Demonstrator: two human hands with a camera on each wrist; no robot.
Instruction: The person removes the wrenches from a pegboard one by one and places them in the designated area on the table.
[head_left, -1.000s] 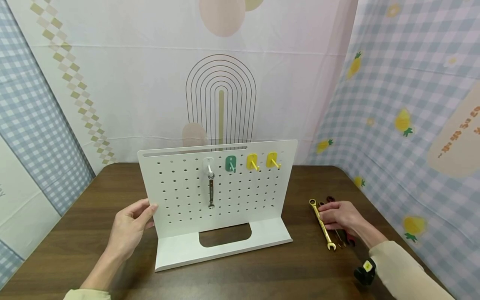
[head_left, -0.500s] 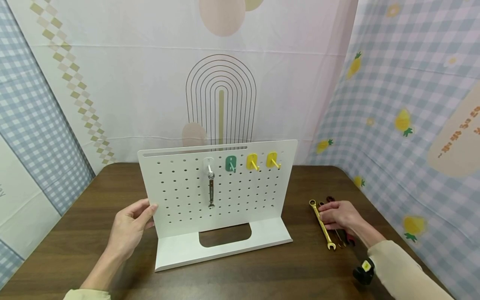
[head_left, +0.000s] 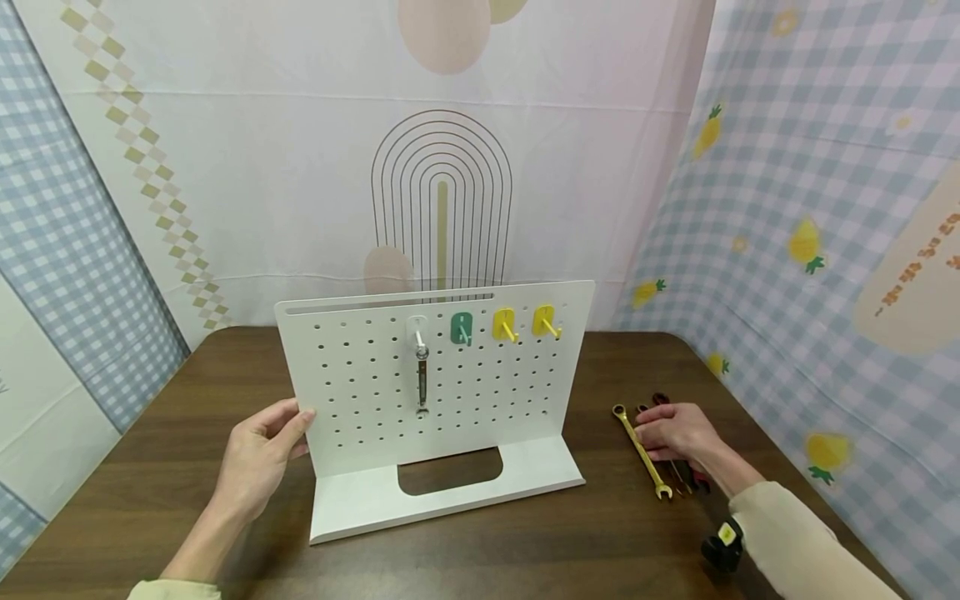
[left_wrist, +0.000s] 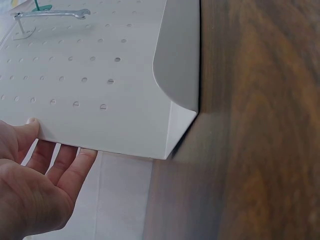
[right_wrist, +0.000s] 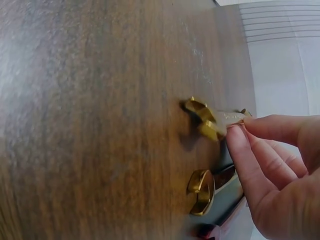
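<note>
My left hand (head_left: 258,454) pinches the left edge of a white pegboard (head_left: 352,379), thumb on the front face and fingers behind. My right hand (head_left: 682,435) pinches a gold combination wrench (head_left: 647,460) by its shaft, low over the table at the right. In the right wrist view this wrench's open end (right_wrist: 200,115) points away from the fingertips. A second gold wrench (right_wrist: 201,192) lies beside it, and a red piece (right_wrist: 211,231) shows below. A silver wrench (head_left: 422,379) hangs by its ring from the board's white hook (head_left: 418,333).
A green hook (head_left: 462,328) and two yellow hooks (head_left: 506,324) stick out of the board with nothing on them. The board's base (head_left: 360,504) stands on a brown wooden table (head_left: 465,558). Patterned cloth (head_left: 810,250) encloses the table at the back and sides.
The gold wrench's ring end has swung a little to the left in my right hand, away from the other wrenches. My left hand and the pegboard stay put.
</note>
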